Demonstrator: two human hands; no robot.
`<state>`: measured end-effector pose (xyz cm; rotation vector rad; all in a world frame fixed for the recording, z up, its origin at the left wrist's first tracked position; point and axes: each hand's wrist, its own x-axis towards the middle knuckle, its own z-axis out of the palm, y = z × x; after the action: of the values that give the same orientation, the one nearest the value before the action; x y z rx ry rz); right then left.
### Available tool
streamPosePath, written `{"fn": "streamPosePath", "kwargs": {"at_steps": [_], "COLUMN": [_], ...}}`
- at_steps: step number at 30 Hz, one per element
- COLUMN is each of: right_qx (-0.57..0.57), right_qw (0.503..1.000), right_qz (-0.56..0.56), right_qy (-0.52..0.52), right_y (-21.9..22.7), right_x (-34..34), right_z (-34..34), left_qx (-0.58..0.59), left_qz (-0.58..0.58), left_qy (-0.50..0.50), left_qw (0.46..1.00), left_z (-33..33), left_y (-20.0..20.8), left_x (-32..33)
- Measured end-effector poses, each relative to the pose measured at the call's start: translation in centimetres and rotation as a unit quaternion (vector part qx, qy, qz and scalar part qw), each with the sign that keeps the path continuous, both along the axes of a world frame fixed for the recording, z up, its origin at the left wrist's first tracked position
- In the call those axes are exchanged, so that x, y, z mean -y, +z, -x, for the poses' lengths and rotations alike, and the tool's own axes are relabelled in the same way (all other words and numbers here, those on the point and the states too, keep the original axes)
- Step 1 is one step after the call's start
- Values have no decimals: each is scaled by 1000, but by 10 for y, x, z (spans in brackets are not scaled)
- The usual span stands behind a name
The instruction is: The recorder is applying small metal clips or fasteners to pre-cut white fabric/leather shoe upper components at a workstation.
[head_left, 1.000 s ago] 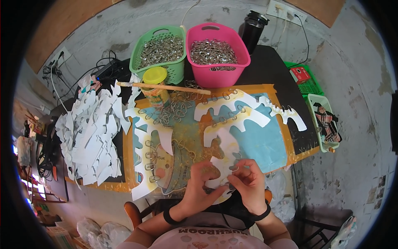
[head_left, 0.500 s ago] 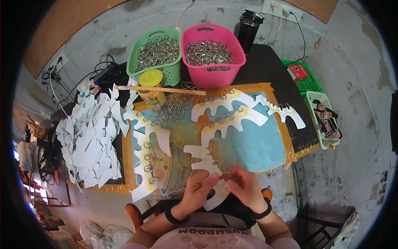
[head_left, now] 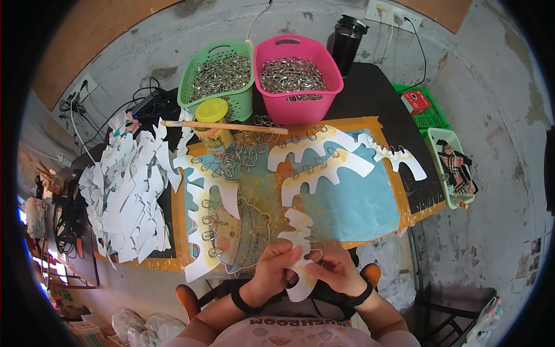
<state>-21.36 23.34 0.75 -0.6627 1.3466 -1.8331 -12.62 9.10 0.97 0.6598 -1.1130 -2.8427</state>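
White notched card [head_left: 299, 237] at lower centre is gripped in the left hand [head_left: 272, 268]; the right hand [head_left: 339, 269] pinches its right edge, fingers partly hiding what seems a metal ring [head_left: 318, 253].

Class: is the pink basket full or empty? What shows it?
Neither empty nor brim-full: metal loops heap inside the pink basket, while its back wall shows bare above them.

My paper [head_left: 300, 237] is white with yellow smears, my wristbands [head_left: 362, 294] black, one basket [head_left: 240, 105] green, one tub [head_left: 296, 110] pink.
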Motion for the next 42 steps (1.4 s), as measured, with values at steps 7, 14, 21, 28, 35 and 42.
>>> {"fn": "streamPosePath", "kwargs": {"at_steps": [7, 14, 21, 28, 35, 42], "right_qx": [-55, -57, -128, -167, -217, -264], "right_qw": [997, 997, 990, 984, 976, 962], "right_qz": [-18, -13, -27, 35, 26, 26], "right_qy": [53, 40, 46, 53, 8, -67], "right_y": [-5, 7, -7, -6, -3, -9], "right_x": [-4, -2, -3, 0, -5, -14], "right_z": [13, 13, 16, 17, 12, 8], "left_qx": [-148, -55, -43, -89, 3, 51], "left_qz": [38, 87, 157, 149, 136, 194], "left_qy": [18, 23, 90, 88, 35, -29], "left_qw": [988, 994, 983, 981, 990, 979], "left_z": [-6, -8, -8, -8, -2, 4], "left_y": [-24, -19, -25, -50, -33, -11], "left_x": [4, 1, -5, 6, 11, 1]}}
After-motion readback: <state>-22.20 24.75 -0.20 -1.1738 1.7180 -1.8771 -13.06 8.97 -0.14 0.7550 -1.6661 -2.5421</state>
